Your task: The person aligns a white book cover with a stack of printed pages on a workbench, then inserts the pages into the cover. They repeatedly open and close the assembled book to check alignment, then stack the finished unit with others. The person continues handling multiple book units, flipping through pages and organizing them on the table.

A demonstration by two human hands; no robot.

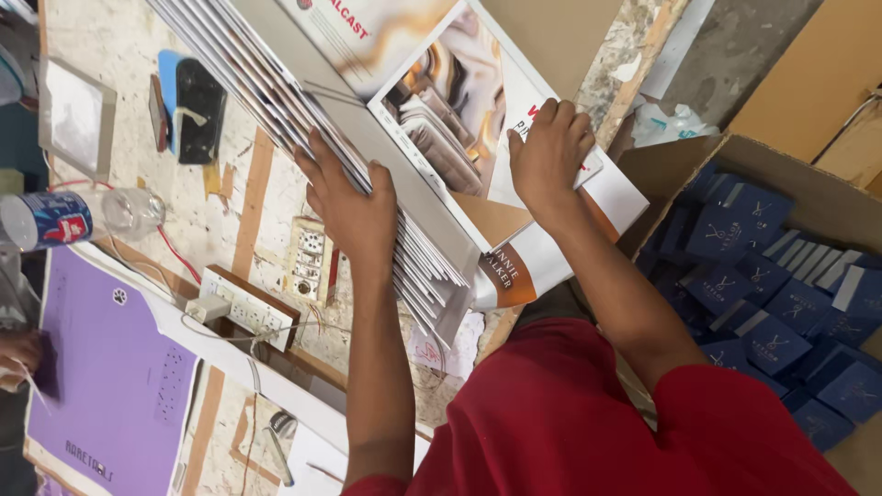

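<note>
- The stack of printed sheets (367, 156) lies slantwise across the counter (110, 37), its edges fanned out like steps on the side near me
- My left hand (354, 207) lies flat on that fanned edge, fingers spread and palm down, not closed round anything; it seems to press the sheets so they do not slide
- My right hand (548, 152) rests on the top sheet (459, 92), a glossy page with a picture of folded things, fingers curled loosely at its far edge; I cannot tell whether the tips pinch the page or only weigh on it
- With one hand at each side, the pile is kept square between them
- A cardboard box (827, 202) full of small dark blue cartons (735, 234) stands open just to my right, within easy reach
- To my left on the counter lie a power strip (248, 308), a plastic bottle (78, 219) on its side and a purple sheet (110, 367)
- Another person's hand (20, 354) touches the purple sheet's edge
</note>
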